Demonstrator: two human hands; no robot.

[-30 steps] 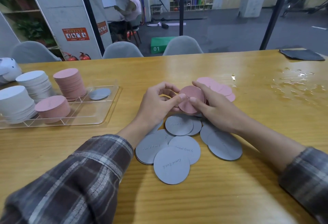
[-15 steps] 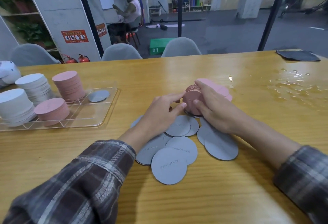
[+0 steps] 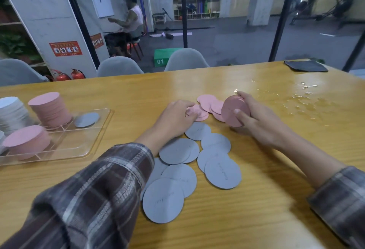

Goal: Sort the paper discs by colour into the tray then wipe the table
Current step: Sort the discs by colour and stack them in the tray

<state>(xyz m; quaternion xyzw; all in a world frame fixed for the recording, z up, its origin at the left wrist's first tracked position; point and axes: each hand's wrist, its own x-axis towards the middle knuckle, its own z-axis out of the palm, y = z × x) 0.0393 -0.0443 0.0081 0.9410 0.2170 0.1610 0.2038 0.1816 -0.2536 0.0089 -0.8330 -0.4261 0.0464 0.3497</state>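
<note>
My right hand (image 3: 254, 118) grips a small stack of pink discs (image 3: 232, 110), held on edge just above the table. My left hand (image 3: 175, 116) pinches a loose pink disc (image 3: 199, 112) lying flat at the left end of a scatter of pink discs (image 3: 209, 102). Several grey discs (image 3: 177, 151) lie spread on the table in front of both hands. At the left, the clear tray (image 3: 94, 142) holds two pink stacks (image 3: 50, 108), white stacks (image 3: 10, 110) and one grey disc (image 3: 87, 119).
Spilled water (image 3: 300, 98) glistens on the wooden table (image 3: 256, 219) at the right. A dark folded cloth (image 3: 305, 66) lies at the far right corner. Grey chairs (image 3: 185, 60) stand behind the far edge. A person sits in the background beyond the glass.
My right hand has carried its pink stack to the right, away from my left hand. My left hand has let go of the stack and dropped onto a loose pink disc on the table.
</note>
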